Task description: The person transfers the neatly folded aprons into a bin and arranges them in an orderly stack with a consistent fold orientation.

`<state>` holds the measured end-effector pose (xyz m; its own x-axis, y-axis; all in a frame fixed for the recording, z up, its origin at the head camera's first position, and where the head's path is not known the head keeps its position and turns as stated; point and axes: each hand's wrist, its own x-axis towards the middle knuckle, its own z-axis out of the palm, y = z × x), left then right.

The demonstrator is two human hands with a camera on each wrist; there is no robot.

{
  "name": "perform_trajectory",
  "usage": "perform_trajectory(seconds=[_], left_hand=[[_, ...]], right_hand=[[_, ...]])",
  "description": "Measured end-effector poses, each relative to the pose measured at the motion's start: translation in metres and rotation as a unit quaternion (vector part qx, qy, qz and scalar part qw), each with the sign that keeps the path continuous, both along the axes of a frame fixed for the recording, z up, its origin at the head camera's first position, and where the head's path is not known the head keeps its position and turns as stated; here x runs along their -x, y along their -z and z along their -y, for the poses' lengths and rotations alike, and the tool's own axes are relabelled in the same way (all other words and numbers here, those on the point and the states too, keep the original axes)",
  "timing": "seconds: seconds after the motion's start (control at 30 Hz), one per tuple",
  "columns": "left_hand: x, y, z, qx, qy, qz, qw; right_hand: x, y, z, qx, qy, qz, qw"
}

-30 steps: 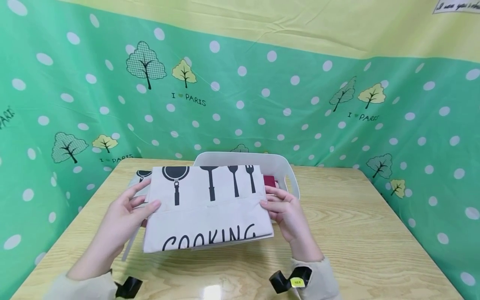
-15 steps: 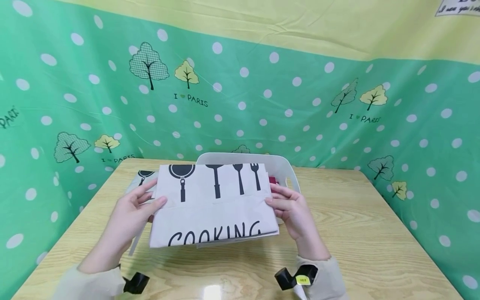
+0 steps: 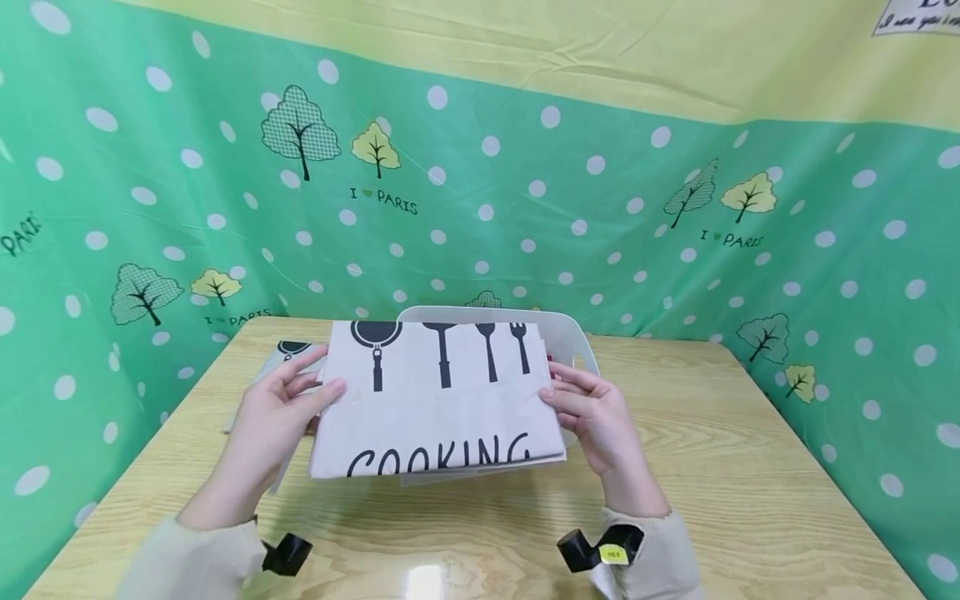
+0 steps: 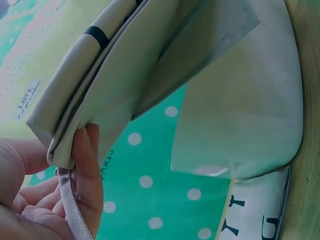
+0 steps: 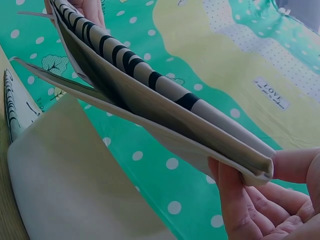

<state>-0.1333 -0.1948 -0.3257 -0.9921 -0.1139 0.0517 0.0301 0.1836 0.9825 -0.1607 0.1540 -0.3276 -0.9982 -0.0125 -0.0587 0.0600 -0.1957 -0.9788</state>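
Both hands hold up a folded white apron (image 3: 442, 408) over the table, printed with black kitchen utensils and the word COOKING. My left hand (image 3: 273, 417) pinches its left side, thumb on the printed face and fingers behind. On the opposite side, my right hand (image 3: 603, 421) grips the edge in the same manner. A narrow strap (image 4: 72, 205) hangs down past the left fingers in the left wrist view. Seen from the right wrist, the apron (image 5: 150, 105) shows stacked layers, with one lower flap spread away from the rest.
Behind the apron stands a white basket (image 3: 566, 333) with handle holes, partly hidden, a sliver of red showing inside. Another folded cloth (image 3: 283, 353) with a similar pan print lies left of it on the wooden table (image 3: 720, 467). A dotted green curtain (image 3: 480, 242) surrounds the table.
Both hands have carried the apron slightly to the right and farther from the body, hiding more of the red item in the basket. The grip stays the same.
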Motion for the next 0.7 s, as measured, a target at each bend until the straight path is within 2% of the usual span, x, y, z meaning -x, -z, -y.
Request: perform_trajectory(seconds=[0.2,0.43,0.7], left_hand=[[0.008,-0.004,-0.005,-0.023,-0.005,0.001,0.9997],[0.014,-0.006,-0.013,0.015,-0.023,-0.003,0.9996],[0.020,-0.007,-0.020,0.022,-0.027,0.007,0.9994]], right_hand=[[0.003,-0.002,-0.003,0.003,0.017,-0.006,0.9998],[0.006,-0.004,-0.006,-0.003,0.030,-0.011,0.9995],[0.009,-0.005,-0.011,-0.011,0.046,-0.011,0.9988]])
